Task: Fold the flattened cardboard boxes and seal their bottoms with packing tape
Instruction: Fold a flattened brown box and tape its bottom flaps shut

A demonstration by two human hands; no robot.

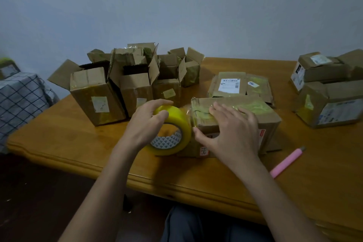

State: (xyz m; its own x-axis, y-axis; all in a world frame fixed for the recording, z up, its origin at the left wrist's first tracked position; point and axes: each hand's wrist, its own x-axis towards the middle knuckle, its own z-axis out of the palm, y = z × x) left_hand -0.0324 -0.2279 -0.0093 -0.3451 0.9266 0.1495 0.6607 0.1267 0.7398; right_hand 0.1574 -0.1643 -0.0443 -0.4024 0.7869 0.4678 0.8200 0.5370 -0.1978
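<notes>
On the far left: a checked cloth (21,96) beside the table (82,143).
Back row: folded boxes (117,86) stand upright with top flaps open.
Left hand (146,124): its curled fingers grip the tape roll (176,129) from above; the roll stands on edge and touches the left end of the box.
Box (235,120): it lies in the middle, bottom up, long axis left to right.
Right hand (233,131): its straight, slightly spread fingers press on the taped seam, thumb on the near side.
Key relation: the tape must probably run rightward from the roll along the seam; the right hand is nearer to it.
Right: a pink cutter (286,161), then more boxes (330,92).
</notes>
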